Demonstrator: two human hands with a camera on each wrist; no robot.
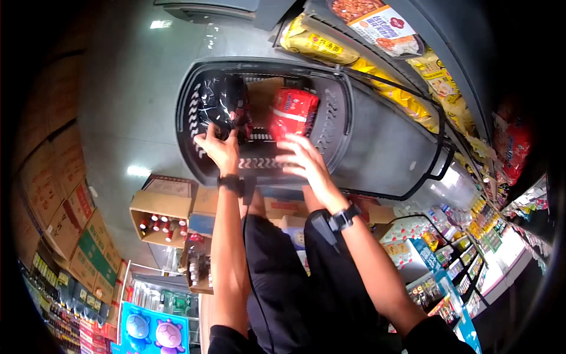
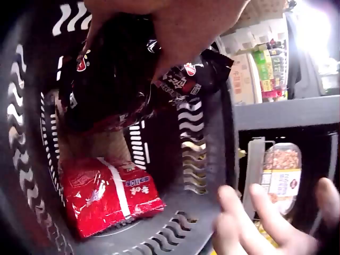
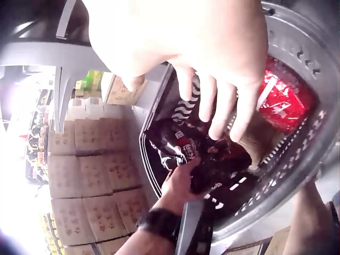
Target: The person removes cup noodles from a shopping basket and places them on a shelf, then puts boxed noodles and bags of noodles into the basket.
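Observation:
A dark grey plastic shopping basket [image 1: 268,64] with slotted sides holds black shiny packets [image 1: 219,100] at its left and a red packet [image 1: 293,112] with a white band at its right. My left hand [image 1: 221,152] reaches into the basket and grips a black packet [image 2: 106,79], thumb on one side and fingers on the other in the left wrist view. Over the basket's near side, my right hand [image 1: 306,165] is spread with straight fingers and nothing in it, close to the red packet. A brown cardboard piece [image 1: 263,94] shows between the packets.
Shelves with yellow packets [image 1: 321,44] run along the right of the basket. A long black handle [image 1: 433,171] extends from it to the right. Open cartons with red-capped bottles [image 1: 162,224] stand nearby, and stacked brown boxes [image 3: 93,175] line the left.

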